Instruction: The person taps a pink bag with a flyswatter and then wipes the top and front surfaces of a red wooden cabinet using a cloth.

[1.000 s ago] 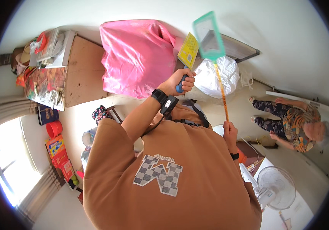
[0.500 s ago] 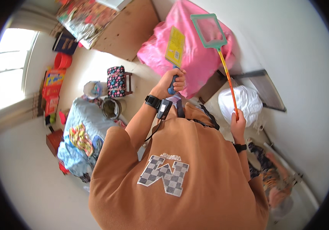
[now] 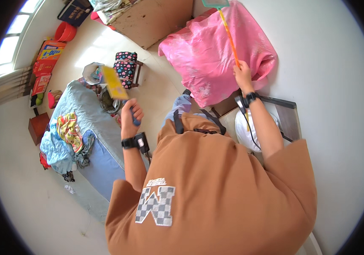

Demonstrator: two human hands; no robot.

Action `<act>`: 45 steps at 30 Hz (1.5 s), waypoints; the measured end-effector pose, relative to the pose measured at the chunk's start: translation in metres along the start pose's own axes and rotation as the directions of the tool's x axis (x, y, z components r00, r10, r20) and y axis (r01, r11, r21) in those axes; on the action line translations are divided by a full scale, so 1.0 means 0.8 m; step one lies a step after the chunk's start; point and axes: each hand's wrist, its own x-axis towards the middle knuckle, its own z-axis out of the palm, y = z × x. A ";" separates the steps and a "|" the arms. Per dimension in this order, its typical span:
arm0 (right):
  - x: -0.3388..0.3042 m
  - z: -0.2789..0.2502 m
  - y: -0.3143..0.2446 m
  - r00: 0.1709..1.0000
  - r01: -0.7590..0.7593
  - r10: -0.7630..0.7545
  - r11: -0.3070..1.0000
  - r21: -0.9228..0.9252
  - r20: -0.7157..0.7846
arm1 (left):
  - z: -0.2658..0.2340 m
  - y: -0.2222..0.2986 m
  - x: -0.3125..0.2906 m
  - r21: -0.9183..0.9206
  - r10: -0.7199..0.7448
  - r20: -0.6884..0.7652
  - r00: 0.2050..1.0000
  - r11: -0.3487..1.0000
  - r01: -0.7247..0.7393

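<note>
My left hand [image 3: 131, 117] is closed round the blue handle of a flat tool with a yellow rectangular head [image 3: 113, 83]. The tool points away from me, slightly blurred, and its exact kind is unclear. My right hand [image 3: 243, 76] grips the orange end of a fly swatter [image 3: 228, 34]. Its yellow-orange stick reaches forward over a pink cloth [image 3: 216, 53], and its pale green head is partly cut off at the top edge. The pink cloth drapes over something bulky that it hides. Both wrists carry black straps with small devices.
At left stands a bed with a light blue cover [image 3: 89, 111] and a heap of clothes [image 3: 69, 131]. Beyond are a patterned stool [image 3: 125, 68], a bin [image 3: 109, 101], a red bucket [image 3: 65, 32] and boxes [image 3: 48, 57]. A white bundle [image 3: 245, 129] lies right, near the wall.
My right hand has gone forward with the fly swatter. My left hand has moved left and nearer me with the yellow-headed tool. The view has shifted, and the person at lower right is out of sight.
</note>
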 end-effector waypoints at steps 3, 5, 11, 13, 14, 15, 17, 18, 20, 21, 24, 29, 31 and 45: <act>0.045 0.033 0.023 0.985 -0.170 0.169 0.983 -0.068 -0.013 | -0.040 0.014 -0.012 -0.050 0.052 -0.060 0.997 0.997 -0.055; 0.051 0.052 0.026 0.952 -0.303 0.305 0.950 -0.076 0.017 | -0.069 0.023 -0.018 -0.132 0.035 -0.082 0.996 0.990 -0.046; 0.042 0.101 0.048 0.836 -0.548 0.545 0.832 0.090 0.056 | -0.108 0.064 -0.022 -0.097 0.003 -0.164 0.986 0.995 -0.019; 0.033 0.111 0.054 0.839 -0.544 0.540 0.836 0.068 0.067 | -0.110 0.081 -0.019 -0.034 0.034 -0.229 0.973 0.999 -0.043; 0.029 0.113 0.061 0.849 -0.526 0.522 0.849 0.040 0.082 | -0.111 0.089 -0.015 -0.027 0.022 -0.228 0.973 0.999 -0.029; 0.025 0.114 0.081 0.846 -0.533 0.530 0.845 0.043 0.064 | -0.109 0.097 -0.007 -0.007 0.024 -0.217 0.976 1.000 -0.026; 0.014 0.120 0.103 0.859 -0.504 0.496 0.863 -0.040 -0.128 | -0.100 0.109 0.005 0.016 0.027 -0.211 0.977 1.000 -0.024; 0.010 0.117 0.105 0.856 -0.508 0.499 0.860 -0.042 -0.137 | -0.093 0.112 0.011 0.017 0.018 -0.207 0.978 1.000 -0.015; -0.006 0.107 0.101 0.815 -0.580 0.577 0.812 -0.063 -0.055 | -0.080 0.116 0.024 0.090 0.053 -0.217 0.975 0.995 -0.034; -0.015 0.101 0.094 0.793 -0.609 0.610 0.793 0.019 -0.003 | -0.077 0.120 0.031 0.090 0.036 -0.184 0.982 0.996 -0.020; -0.040 0.076 0.081 0.661 -0.749 0.741 0.659 0.065 0.118 | -0.074 0.123 0.043 0.125 0.039 -0.094 0.995 0.992 -0.027; -0.091 0.058 0.069 0.634 -0.773 0.772 0.634 0.012 0.052 | -0.055 0.133 0.056 0.100 0.074 -0.180 0.981 0.993 -0.057; -0.109 0.045 0.081 0.598 -0.801 0.800 0.598 0.021 0.047 | -0.048 0.134 0.062 0.109 0.074 -0.160 0.984 0.992 -0.057; -0.114 0.049 0.062 0.705 -0.687 0.643 0.724 0.063 0.298 | 0.023 0.051 0.015 0.664 0.518 -0.134 0.845 0.680 -0.312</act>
